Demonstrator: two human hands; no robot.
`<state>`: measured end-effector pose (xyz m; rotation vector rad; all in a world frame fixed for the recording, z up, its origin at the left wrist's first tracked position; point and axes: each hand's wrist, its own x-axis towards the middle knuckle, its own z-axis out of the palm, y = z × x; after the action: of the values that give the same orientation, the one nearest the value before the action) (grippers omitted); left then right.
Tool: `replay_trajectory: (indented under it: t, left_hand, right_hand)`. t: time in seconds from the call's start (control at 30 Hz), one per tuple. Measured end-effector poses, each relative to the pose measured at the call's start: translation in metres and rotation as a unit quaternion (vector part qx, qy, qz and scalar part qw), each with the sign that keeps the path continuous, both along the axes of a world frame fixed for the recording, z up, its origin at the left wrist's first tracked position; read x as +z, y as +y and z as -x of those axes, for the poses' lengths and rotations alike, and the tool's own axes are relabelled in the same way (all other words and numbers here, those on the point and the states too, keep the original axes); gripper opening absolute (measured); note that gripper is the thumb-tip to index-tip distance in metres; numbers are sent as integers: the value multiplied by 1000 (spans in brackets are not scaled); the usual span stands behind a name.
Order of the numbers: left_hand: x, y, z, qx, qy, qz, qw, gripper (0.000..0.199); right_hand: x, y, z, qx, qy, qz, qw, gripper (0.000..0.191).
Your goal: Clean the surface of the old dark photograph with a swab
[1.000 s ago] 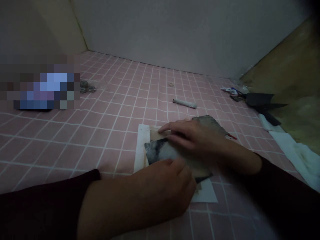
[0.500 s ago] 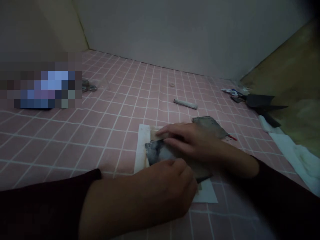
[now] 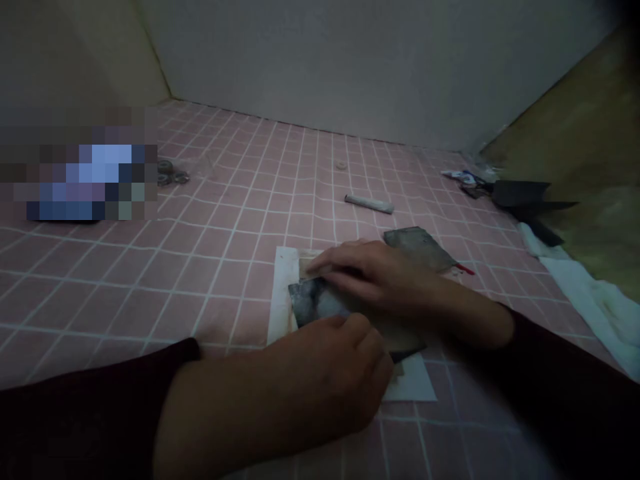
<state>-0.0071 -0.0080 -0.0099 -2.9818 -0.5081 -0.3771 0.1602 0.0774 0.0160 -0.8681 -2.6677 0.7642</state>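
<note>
A thin dark grey sheet (image 3: 320,300) with pale smudges lies over a white sheet of paper (image 3: 283,293) that has a brownish inner area. My left hand (image 3: 340,373) is curled closed at the near side of the dark sheet; what its fingertips pinch, if anything, is hidden beneath the knuckles. Across the far side, my right hand (image 3: 370,270) rests with its fingers stretched out flat, pointing left over the paper and the sheet's far edge. Just beyond my right wrist is a grey-green flat piece (image 3: 420,247) with a red strip (image 3: 465,269) at its corner.
Pink checked cloth (image 3: 210,267) covers the surface. A short grey tube (image 3: 369,204) and a small pale ring (image 3: 341,165) lie farther back. Black pieces (image 3: 523,193) and white crumpled paper (image 3: 580,287) are at the right. Small rolls (image 3: 173,173) sit at the far left.
The view has shifted slightly. My right hand's fingers have moved a little to the left over the paper; my left hand stays in nearly the same place, closed.
</note>
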Motion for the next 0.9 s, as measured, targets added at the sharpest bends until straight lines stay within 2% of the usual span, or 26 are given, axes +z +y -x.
replay_trajectory:
  t: [0.1,0.13,0.27,0.3,0.4,0.47,0.63,0.8,0.9]
  left_hand:
    - [1,0,1,-16,6,18,1000,9]
    - [1,0,1,-17,9,12,1000,9]
    - [0,0,0,3,13,-22,1000,9]
    - [-1,0,0,3,12,-20,1000,10]
    - [-1,1,-1,-11,1,5,1000,9]
    - [-1,1,0,-16,0,9,1000,9]
    - [0,0,1,2,9,-16,1000,12]
    - [0,1,1,-18,-3,10,1000,8]
    - [-1,1,1,-9,6,-12,1000,8]
  right_hand:
    - [1,1,-4,-80,-34,-27,996,26]
    - [1,1,-4,-82,-36,-27,996,25]
    - [-2,-1,4,2,7,5,1000,24]
    - [-1,-1,4,1,4,3,1000,25]
    - [1,2,-2,-71,-31,-21,997,27]
    - [1,2,-4,-94,-35,-28,995,26]
    - [-4,1,2,-14,13,0,1000,24]
    - [1,1,-3,-81,-27,-11,996,27]
    - [0,-2,1,-42,0,7,999,25]
